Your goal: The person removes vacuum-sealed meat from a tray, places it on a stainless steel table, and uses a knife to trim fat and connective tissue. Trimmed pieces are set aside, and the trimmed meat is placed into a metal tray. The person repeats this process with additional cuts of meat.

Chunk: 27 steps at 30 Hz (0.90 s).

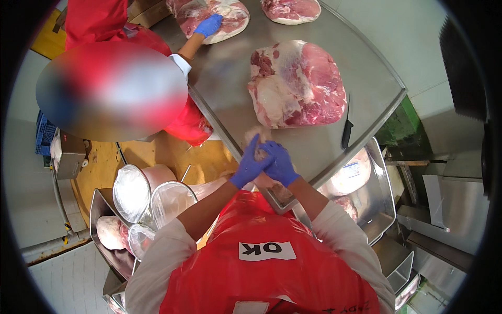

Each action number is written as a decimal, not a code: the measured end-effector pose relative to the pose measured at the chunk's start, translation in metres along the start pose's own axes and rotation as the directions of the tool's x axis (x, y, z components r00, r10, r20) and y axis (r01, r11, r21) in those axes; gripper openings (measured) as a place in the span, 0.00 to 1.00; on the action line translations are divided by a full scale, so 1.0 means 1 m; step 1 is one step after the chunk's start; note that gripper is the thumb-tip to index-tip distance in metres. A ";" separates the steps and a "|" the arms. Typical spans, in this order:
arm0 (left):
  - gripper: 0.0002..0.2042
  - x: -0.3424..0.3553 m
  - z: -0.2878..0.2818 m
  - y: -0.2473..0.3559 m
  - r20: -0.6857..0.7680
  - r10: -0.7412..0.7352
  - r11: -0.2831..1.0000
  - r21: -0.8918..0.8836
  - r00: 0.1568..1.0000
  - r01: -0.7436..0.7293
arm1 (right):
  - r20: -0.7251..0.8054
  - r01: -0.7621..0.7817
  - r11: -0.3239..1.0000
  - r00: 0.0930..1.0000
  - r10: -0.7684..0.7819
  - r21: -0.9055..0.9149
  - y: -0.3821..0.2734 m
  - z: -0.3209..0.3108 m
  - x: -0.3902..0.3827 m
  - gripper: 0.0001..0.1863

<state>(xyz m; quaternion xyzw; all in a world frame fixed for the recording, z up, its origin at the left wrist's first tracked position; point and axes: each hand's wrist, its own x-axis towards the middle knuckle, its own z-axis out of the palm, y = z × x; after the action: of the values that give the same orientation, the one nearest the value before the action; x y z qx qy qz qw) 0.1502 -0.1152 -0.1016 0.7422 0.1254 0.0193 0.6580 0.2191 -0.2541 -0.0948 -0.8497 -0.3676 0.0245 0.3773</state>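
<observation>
Both hands, in blue gloves, meet over the near edge of a steel table (pixel 314 152). My left hand (pixel 248 165) and my right hand (pixel 281 164) are closed together around pale pink, fatty meat trimmings (pixel 260 153); the gloves partly hide them. More of this pale meat shows just beyond and below my hands. Past my fingers rests a large raw cut of meat (pixel 298 86), red with white fat, which neither hand touches. A knife (pixel 346 128) with a black handle lies to its right, handle toward me.
At the left, a co-worker in red has a blue-gloved hand (pixel 210 24) on another cut (pixel 230 21). A further cut (pixel 293 9) lies at the far end. Lined bins (pixel 130 191) stand lower left. A steel tub (pixel 384 196) holding meat is at right.
</observation>
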 end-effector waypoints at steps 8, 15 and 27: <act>0.38 0.101 -0.126 0.023 -0.074 -0.050 0.986 -0.165 0.996 0.037 | 0.091 -0.246 0.931 0.956 0.279 -0.271 -0.066 0.068 0.154 0.27; 0.50 0.154 -0.133 0.013 0.027 0.171 0.517 0.849 0.985 -0.113 | -0.017 -0.154 0.986 0.988 0.155 0.057 -0.007 0.108 0.096 0.38; 0.40 0.055 0.021 -0.042 0.459 0.383 0.469 0.651 0.802 -0.597 | -0.380 -0.530 0.811 0.717 0.585 0.248 -0.026 -0.061 -0.179 0.19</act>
<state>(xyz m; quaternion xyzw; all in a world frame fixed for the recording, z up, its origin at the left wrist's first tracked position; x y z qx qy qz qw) 0.2006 -0.1200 -0.1531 0.9487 -0.1822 0.0598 0.2513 0.0926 -0.3957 -0.0764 -0.8789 0.0027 -0.0325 0.4758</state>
